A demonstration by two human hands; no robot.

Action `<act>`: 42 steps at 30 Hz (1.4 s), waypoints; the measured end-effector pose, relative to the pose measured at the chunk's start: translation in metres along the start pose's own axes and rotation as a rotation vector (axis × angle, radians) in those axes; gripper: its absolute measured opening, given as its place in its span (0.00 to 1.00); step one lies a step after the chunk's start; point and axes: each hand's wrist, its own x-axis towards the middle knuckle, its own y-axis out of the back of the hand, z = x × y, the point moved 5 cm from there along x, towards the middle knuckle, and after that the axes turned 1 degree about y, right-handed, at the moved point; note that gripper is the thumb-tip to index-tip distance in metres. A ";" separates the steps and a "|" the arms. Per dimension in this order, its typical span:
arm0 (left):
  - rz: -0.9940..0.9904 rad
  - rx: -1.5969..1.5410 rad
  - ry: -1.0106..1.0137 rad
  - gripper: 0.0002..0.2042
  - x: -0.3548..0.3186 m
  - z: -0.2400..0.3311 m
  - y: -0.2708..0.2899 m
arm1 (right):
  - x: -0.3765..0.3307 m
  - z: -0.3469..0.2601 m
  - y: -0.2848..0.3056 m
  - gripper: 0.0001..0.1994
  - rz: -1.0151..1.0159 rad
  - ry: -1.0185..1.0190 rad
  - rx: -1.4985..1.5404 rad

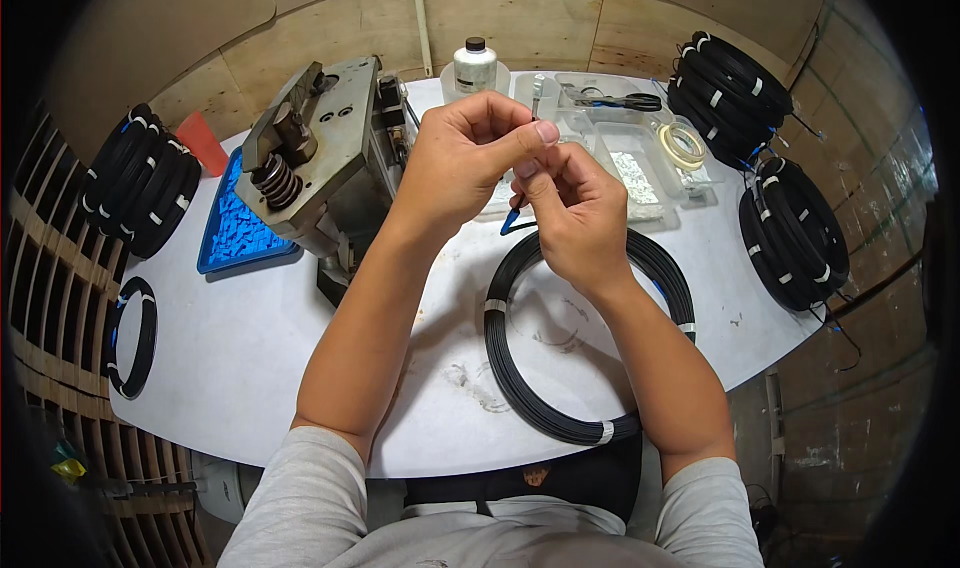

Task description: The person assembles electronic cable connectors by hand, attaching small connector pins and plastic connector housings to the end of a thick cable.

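Both my hands are raised above the middle of the table, close together. My left hand point(468, 163) pinches a thin cable between thumb and fingers. A small clear or silvery end piece point(538, 93) sticks up above that pinch; its exact kind is too small to make out. Just below, my right hand point(578, 213) is closed on the same cable. A blue sleeved part point(511, 220) of the cable hangs under the fingers. Beneath my right forearm lies a coil of black cable point(512, 368), bound with white tape. The cable stretch inside my fingers is hidden.
A metal press point(335, 123) with a spring stands left of my hands. Beside it sits a blue tray point(245, 218) of small blue pieces. Clear plastic bins point(655, 203), scissors point(630, 101), a tape roll point(682, 146) and a white bottle point(475, 68) stand behind. Stacked coils point(725, 98) line the right.
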 end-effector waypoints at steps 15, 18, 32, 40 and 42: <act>-0.020 -0.053 0.070 0.08 -0.002 0.002 -0.002 | 0.001 -0.007 -0.002 0.08 -0.143 -0.136 0.013; 0.004 -0.062 0.007 0.09 -0.001 0.001 0.000 | 0.001 -0.007 -0.003 0.09 -0.165 -0.182 0.057; -0.154 -0.158 0.108 0.09 -0.003 -0.001 0.001 | 0.004 0.002 0.003 0.11 -0.180 -0.221 0.268; -0.160 -0.193 0.113 0.09 -0.003 -0.003 0.001 | 0.004 -0.001 0.005 0.11 -0.167 -0.229 0.274; -0.154 -0.195 0.109 0.08 -0.003 -0.003 0.001 | 0.004 -0.002 0.005 0.11 -0.169 -0.230 0.249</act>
